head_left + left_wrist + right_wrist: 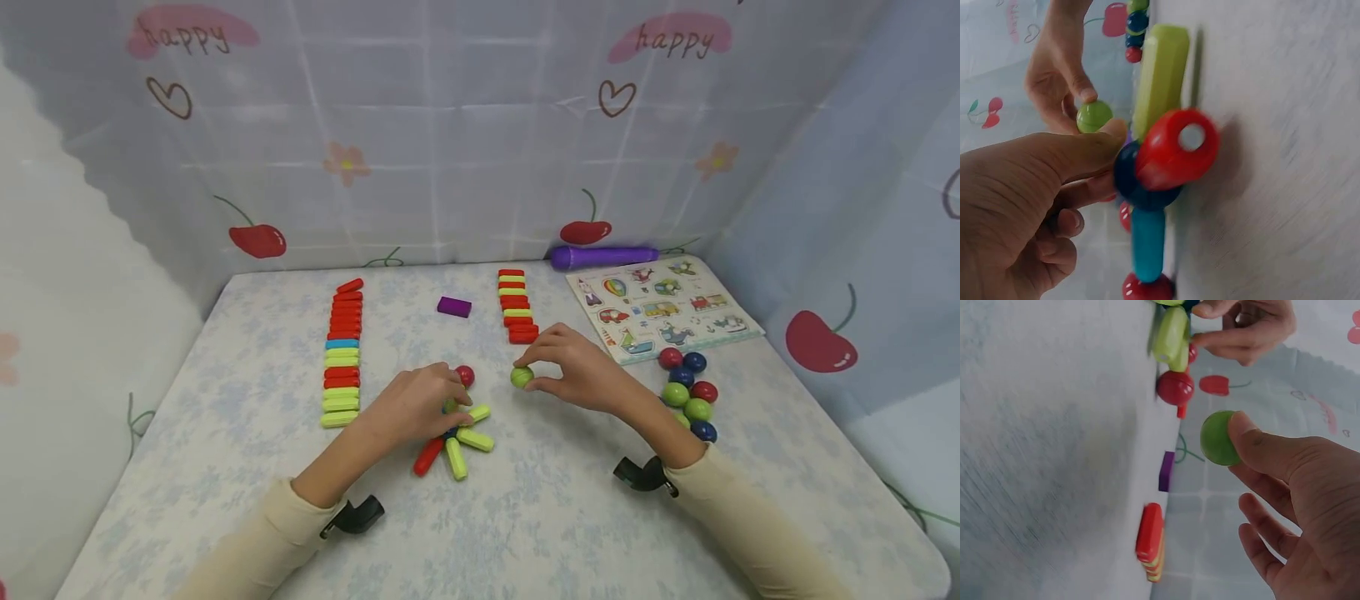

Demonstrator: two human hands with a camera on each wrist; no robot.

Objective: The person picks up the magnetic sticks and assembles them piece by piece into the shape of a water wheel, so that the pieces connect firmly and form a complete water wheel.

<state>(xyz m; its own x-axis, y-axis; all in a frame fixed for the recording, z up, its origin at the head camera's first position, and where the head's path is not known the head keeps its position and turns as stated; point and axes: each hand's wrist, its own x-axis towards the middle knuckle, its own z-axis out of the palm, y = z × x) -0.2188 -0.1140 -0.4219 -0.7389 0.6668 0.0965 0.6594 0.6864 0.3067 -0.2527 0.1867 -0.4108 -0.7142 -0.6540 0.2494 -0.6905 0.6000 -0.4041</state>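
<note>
My right hand (pixel 577 368) pinches a green ball (pixel 521 377) between thumb and finger, raised above the table in the right wrist view. The left hand (pixel 420 402) holds a dark blue ball (pixel 1126 187) at the centre of a magnetic stick-and-ball piece, thumb on its near side. From that ball spread a red stick (pixel 428 457) with a metal tip, several yellow-green sticks (pixel 457 459) and a light blue stick (pixel 1149 244). A red ball (pixel 1147 289) sits at the blue stick's end. The left fingers partly cover the piece in the head view.
At the left stands a long row of red, yellow-green and blue sticks (pixel 345 325). A shorter stick row (pixel 514 304) and a purple block (pixel 454 307) lie behind the hands. Loose balls (pixel 697 409), a picture board (pixel 660 308) and a purple tube (pixel 603 257) are at right.
</note>
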